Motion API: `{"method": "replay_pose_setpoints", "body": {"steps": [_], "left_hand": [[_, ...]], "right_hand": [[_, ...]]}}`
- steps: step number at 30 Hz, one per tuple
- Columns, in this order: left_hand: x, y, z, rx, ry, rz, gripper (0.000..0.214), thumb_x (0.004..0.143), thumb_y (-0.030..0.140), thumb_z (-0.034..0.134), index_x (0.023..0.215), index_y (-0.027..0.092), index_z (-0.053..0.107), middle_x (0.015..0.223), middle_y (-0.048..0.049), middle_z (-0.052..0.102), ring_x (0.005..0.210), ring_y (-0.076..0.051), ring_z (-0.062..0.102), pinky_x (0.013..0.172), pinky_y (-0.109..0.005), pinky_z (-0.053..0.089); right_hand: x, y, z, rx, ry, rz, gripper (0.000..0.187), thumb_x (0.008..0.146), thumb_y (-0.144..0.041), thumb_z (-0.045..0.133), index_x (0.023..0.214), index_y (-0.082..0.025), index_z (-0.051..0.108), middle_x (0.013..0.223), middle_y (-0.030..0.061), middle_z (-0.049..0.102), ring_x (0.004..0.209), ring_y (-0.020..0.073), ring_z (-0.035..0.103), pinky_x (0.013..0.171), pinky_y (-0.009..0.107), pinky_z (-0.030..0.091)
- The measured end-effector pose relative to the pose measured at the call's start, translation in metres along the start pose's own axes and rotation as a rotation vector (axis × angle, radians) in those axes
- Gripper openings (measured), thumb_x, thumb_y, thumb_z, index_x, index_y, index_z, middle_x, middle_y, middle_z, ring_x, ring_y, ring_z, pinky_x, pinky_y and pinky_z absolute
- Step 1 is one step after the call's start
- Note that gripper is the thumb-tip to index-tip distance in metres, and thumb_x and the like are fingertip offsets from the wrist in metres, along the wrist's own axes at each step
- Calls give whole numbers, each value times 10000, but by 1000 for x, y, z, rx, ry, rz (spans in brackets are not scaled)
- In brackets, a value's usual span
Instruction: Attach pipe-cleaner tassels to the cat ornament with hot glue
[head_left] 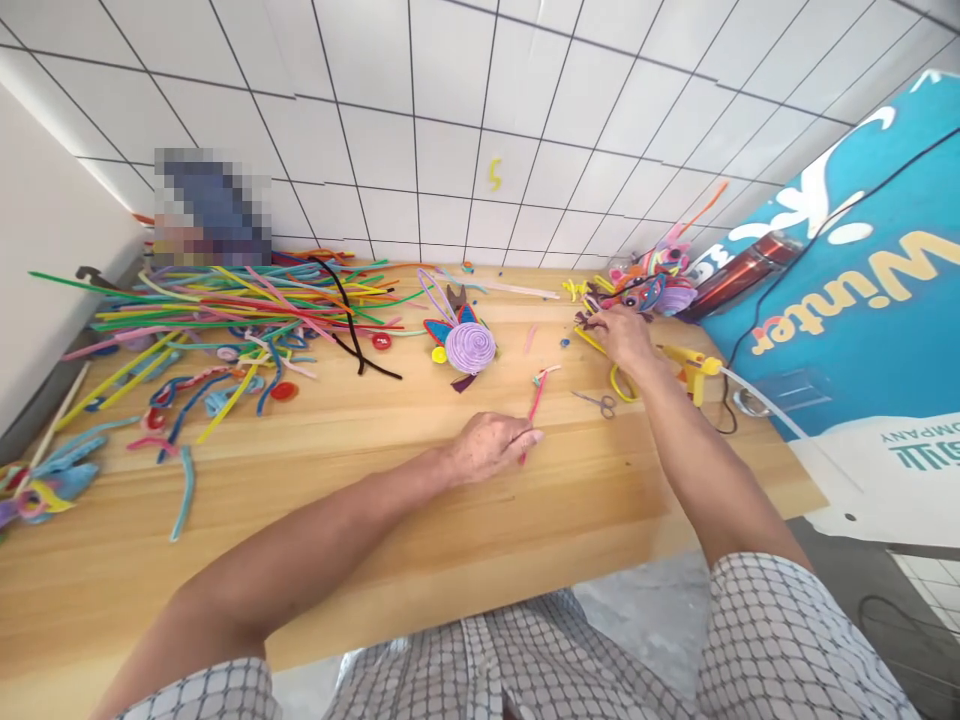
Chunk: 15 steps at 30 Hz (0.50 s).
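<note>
My left hand (491,445) is closed on a pinkish-red pipe cleaner (537,400), which sticks up past the fingers and has a pale, tangled tip. My right hand (626,338) reaches to the back right, beside a pile of colourful pipe-cleaner pieces (649,285). Its fingertips are drawn together over small dark bits; what they hold, if anything, I cannot make out. A purple coiled pipe-cleaner disc (470,348) with blue and red pointed pieces lies beyond my left hand. Small scissors (600,402) lie on the table between my forearms.
Many loose pipe cleaners (247,305) cover the back left, with red lids (284,391) and short pieces. A yellow glue gun (697,370) lies beside my right forearm, its cord near the table's right edge. Behind it are a dark red cylinder (742,275) and a tiled wall (450,120).
</note>
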<state>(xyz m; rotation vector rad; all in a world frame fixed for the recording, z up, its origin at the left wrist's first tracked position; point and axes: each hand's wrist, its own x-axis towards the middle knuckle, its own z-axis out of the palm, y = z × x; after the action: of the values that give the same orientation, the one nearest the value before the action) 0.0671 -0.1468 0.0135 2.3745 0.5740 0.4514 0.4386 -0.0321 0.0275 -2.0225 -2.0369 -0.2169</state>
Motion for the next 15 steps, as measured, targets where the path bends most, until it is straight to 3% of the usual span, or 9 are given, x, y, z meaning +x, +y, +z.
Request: {"method": "replay_pose_setpoints", "body": {"steps": [5,10,15], "left_hand": [[4,-1,-3,39,-37,-4,481,1176,400,373,874,181,675,834,-43,744,803,-182,702,741,-288,447],[7,1,-2,36,-42,-21,485,1178,407,376,872,185,679,848,-44,751,824,-186,710,740,-290,447],[8,-2,0,21,-20,-43,482,1174,426,398,866,189,683,845,-46,749,811,-184,706,733,-282,445]], "right_hand": [[14,2,12,-25,-34,-76,256,935,-195,650,1090,-223,852,1159,135,771,1107,328,676,988,466,560],[22,6,17,9,-98,-239,218,958,-215,635,955,-227,853,1113,142,773,1135,344,680,1056,499,535],[24,9,18,60,-73,-235,199,948,-232,630,929,-211,827,1083,144,767,1102,336,691,1049,497,543]]}}
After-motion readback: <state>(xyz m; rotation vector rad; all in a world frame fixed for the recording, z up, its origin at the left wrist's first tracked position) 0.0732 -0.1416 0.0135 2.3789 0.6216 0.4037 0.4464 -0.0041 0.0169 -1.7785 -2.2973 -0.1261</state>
